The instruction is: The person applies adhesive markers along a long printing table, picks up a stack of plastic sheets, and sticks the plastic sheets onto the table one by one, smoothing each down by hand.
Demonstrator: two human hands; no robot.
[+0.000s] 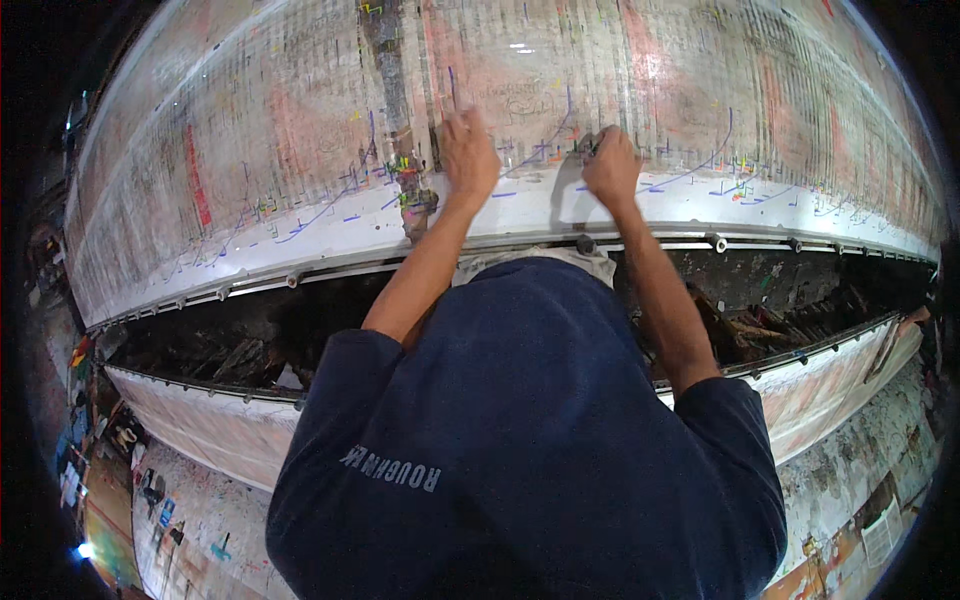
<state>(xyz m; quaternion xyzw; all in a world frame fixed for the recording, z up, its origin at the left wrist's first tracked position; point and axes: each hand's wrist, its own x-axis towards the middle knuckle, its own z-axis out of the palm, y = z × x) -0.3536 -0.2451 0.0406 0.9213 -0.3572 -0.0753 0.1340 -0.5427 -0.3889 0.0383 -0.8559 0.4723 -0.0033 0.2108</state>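
My left hand point(470, 155) is over the far side of a long pale table point(540, 205), its fingers curled in. A narrow dark strip shows beside it, and I cannot make out what, if anything, the fingers hold. To its right my right hand point(612, 168) is closed too, low over the same surface, with a small dark patch at its fingertips that may be shadow or a small thing. Blue-violet pen lines and small yellow, green and red marks run across the tabletop around both hands. Faded red and grey stripes stain it.
A metal rail point(350, 266) with round stops point(717, 243) lines the table's near edge. Below it lies a dark gap with wooden scraps point(775, 325). A second stained table point(210, 420) stands nearer, past the gap. A dark stained band point(388, 90) crosses the tabletop left of my hands.
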